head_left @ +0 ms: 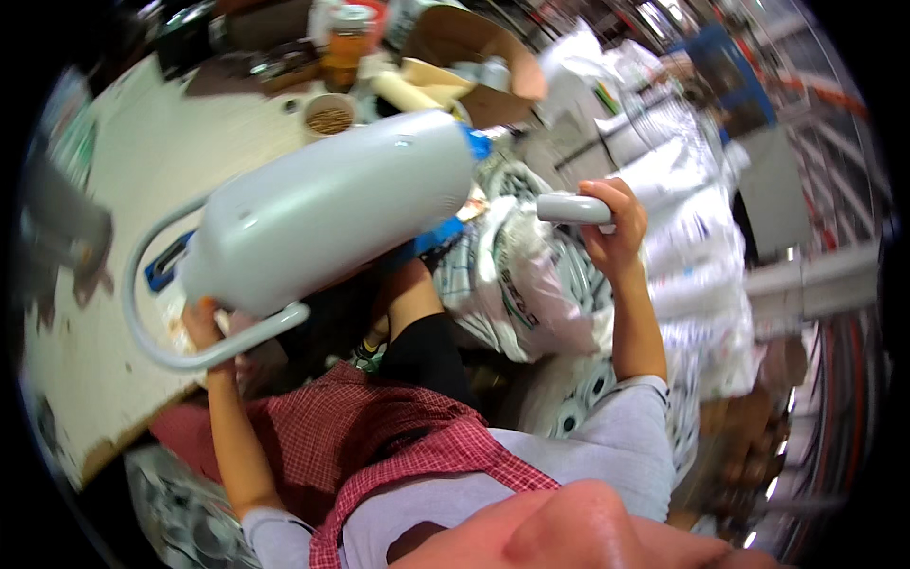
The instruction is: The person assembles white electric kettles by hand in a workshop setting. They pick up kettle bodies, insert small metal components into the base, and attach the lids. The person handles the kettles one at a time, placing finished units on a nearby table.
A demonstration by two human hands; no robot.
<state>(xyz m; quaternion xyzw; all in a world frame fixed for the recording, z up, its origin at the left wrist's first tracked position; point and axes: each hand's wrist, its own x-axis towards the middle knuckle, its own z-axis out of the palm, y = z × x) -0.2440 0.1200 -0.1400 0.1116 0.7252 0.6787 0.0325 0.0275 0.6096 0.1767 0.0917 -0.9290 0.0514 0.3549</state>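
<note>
A large, pale grey vacuum flask body (332, 204) lies tilted over the table's right edge, its broad end toward the upper right. Around its narrow end curves a grey loop handle (135, 275). My left hand (204, 327) grips the flask by that narrow end, partly hidden behind the loop. Well off to the right, my right hand (618, 223) is raised and closed round a short, rounded grey handle piece (569, 209), apart from the flask. A blue thing (474, 142) shows at the flask's broad end; its kind is unclear.
On the white table (114, 171) stand a cup of small brass-coloured pieces (329, 118) and an orange jar (346, 47). A blue-and-black object (171, 261) lies beside the flask. An open cardboard box (474, 57) stands behind. Plastic bags of grey parts (517, 275) sit to the right.
</note>
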